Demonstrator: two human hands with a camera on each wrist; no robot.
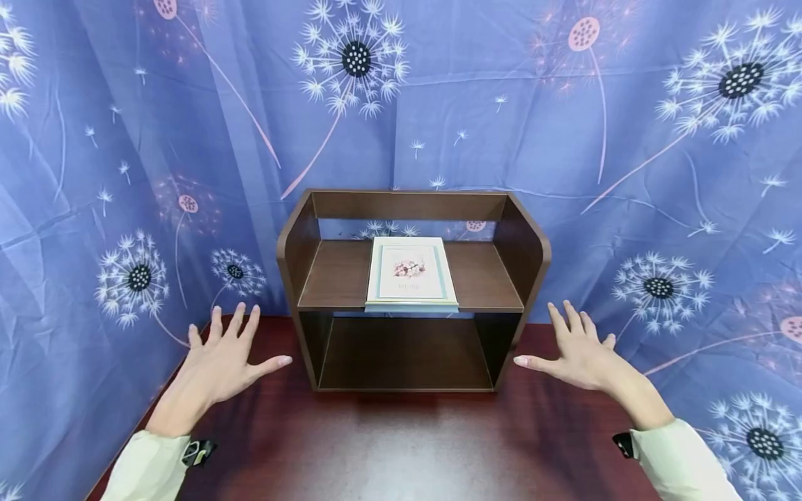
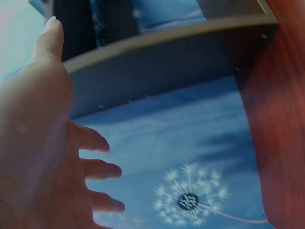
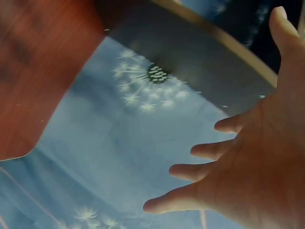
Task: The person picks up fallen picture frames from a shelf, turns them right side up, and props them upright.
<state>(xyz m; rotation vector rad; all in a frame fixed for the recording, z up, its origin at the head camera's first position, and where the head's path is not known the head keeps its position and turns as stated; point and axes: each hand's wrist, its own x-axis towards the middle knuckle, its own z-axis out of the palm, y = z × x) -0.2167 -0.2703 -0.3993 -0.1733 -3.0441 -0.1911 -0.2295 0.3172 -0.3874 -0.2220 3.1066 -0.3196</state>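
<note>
A dark brown two-tier shelf [image 1: 407, 355] stands on the table at the middle of the head view. On its upper board lies a white book [image 1: 410, 275] with a pale blue-green border and a pink flower picture on the cover. My left hand [image 1: 216, 365] is held to the left of the shelf, fingers spread, holding nothing. To the right, my right hand [image 1: 583, 355] is likewise spread and holds nothing. Each thumb points toward the shelf. In the left wrist view, the shelf's side panel [image 2: 157, 71] lies beyond the fingers; the right wrist view shows the opposite panel [image 3: 200, 57].
The shelf stands on a glossy reddish-brown table [image 1: 407, 445]. Blue curtains [image 1: 470, 125] with a dandelion print hang behind the shelf and along both sides. Side panels rise above the upper board, and a back rail [image 1: 410, 205] runs between them.
</note>
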